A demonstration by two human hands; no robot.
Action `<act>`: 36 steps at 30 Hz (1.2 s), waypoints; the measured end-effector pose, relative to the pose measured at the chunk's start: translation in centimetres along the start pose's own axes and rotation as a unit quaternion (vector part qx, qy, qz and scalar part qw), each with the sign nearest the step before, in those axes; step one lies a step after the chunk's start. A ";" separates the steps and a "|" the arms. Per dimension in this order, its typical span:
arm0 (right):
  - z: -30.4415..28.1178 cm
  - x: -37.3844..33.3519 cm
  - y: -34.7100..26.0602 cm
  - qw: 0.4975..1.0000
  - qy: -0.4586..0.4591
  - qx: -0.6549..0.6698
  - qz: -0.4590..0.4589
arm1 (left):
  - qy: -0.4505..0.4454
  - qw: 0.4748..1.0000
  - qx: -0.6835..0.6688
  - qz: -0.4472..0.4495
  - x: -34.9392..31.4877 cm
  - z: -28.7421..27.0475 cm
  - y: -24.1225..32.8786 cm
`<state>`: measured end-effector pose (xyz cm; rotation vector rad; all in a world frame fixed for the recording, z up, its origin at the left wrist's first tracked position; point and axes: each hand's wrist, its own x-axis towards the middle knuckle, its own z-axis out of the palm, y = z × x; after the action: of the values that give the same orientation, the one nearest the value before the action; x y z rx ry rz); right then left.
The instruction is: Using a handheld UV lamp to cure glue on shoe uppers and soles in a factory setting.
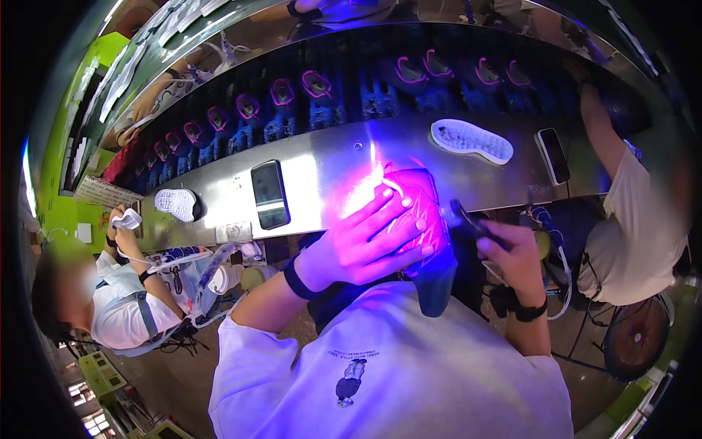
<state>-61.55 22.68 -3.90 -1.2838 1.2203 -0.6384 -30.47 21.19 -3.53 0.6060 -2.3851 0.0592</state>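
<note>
Head view: by the table's (227, 175) edge, the shoe (435, 230) seems light and pliant, best held from above, where the left hand (365, 245) clasps it, fingers spread, while the right hand (519, 260) grips a tool (469, 219).

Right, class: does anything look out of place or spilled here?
The left phone and right phone look a bit odd: personal items on a metal bench with white soles. No spill shows.

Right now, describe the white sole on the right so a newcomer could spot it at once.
Find the long metal table, then the phone on its right part. The white sole lies just left of that phone; the other white sole lies far left, beyond the second phone.
</note>
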 end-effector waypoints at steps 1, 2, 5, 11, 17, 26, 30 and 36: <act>0.5 0.7 0.2 0.999 0.020 0.028 -0.016 | 0.003 1.000 -0.001 0.001 -0.2 0.1 0.2; 0.9 1.1 0.5 0.997 0.039 0.056 -0.033 | 0.003 1.000 0.002 -0.005 -0.5 0.3 0.4; 1.2 1.1 0.7 0.998 0.021 0.051 -0.034 | 0.006 1.000 0.012 -0.022 -1.5 0.2 0.4; 0.4 -0.2 1.3 0.996 -0.068 0.049 -0.005 | -0.025 0.997 0.017 -0.071 -3.7 -0.7 0.2; 1.3 -0.9 3.1 0.998 -0.054 0.040 0.006 | -0.042 0.990 0.009 -0.137 -4.9 0.2 0.3; 1.6 -2.1 7.1 0.980 -0.065 0.173 0.072 | -0.025 0.969 -0.019 -0.246 -4.0 3.0 0.9; 1.6 -2.7 7.8 0.987 -0.026 0.146 0.068 | -0.026 0.957 -0.015 -0.288 -3.3 3.5 1.2; 1.3 -2.7 8.8 0.994 0.024 0.100 0.040 | -0.061 0.939 0.002 -0.338 -2.4 3.4 1.7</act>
<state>-63.41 27.75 -11.53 -1.0540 1.2080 -0.7183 -31.63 23.05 -7.49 1.4282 -2.1608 -0.2812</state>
